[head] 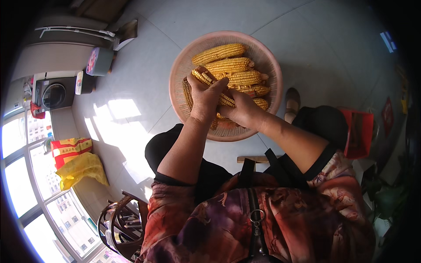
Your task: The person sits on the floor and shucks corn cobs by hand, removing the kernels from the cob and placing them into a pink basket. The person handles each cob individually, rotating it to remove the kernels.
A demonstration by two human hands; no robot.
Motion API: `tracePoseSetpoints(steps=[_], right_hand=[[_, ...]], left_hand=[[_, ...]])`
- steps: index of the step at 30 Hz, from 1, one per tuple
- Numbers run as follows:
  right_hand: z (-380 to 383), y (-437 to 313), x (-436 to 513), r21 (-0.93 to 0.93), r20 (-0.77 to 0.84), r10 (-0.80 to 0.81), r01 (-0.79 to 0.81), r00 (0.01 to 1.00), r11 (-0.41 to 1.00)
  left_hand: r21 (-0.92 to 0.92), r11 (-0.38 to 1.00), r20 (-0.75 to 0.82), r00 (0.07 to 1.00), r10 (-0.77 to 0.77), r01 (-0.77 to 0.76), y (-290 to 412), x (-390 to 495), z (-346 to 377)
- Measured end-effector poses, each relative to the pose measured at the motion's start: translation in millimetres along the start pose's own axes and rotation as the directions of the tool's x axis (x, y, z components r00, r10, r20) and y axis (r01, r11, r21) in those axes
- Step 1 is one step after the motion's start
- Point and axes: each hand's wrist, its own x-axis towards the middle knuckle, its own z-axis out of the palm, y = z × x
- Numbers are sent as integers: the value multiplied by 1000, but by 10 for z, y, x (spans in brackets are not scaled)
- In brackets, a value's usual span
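Both my hands grip one dried corn cob (227, 99), tilted above a round pink plastic basket (176, 102). My left hand (204, 95) wraps the cob's upper end, its thumb lying across the kernels. Lower down, my right hand (243, 108) holds the other end, close against the left. Part of the cob's far end looks brown and bare of kernels. Beneath and beyond my hands, several yellow corn cobs (230, 65) lie side by side in the basket. Some loose kernels show among them. My hands hide the middle of the basket.
The basket stands on grey floor tiles (210, 16) between my knees. A red plastic container (361, 134) is beside my right knee. Left are a yellow and red sack (72, 151), a dark rack (123, 223), a washing machine (54, 95) and small stools (100, 61).
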Motion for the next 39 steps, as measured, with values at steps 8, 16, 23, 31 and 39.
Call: tracePoseSetpoints(steps=[8, 16, 23, 31, 39], right_hand=[[-227, -298, -21, 197, 292, 318, -382, 902, 903], [-61, -117, -65, 101, 145, 193, -209, 970, 973], [-218, -364, -49, 154, 254, 315, -360, 915, 920], [-60, -68, -43, 133, 71, 82, -91, 994, 987], [-18, -122, -19, 179, 99, 123, -140, 987, 974]], left_hand=[[-427, 898, 230, 973, -10, 110, 155, 189, -255], [-187, 981, 77, 996, -43, 57, -24, 166, -182], [-349, 935, 220, 975, 11, 68, 83, 143, -194], [-200, 979, 88, 996, -34, 51, 99, 94, -97], [-276, 956, 42, 995, -89, 97, 82, 157, -157]])
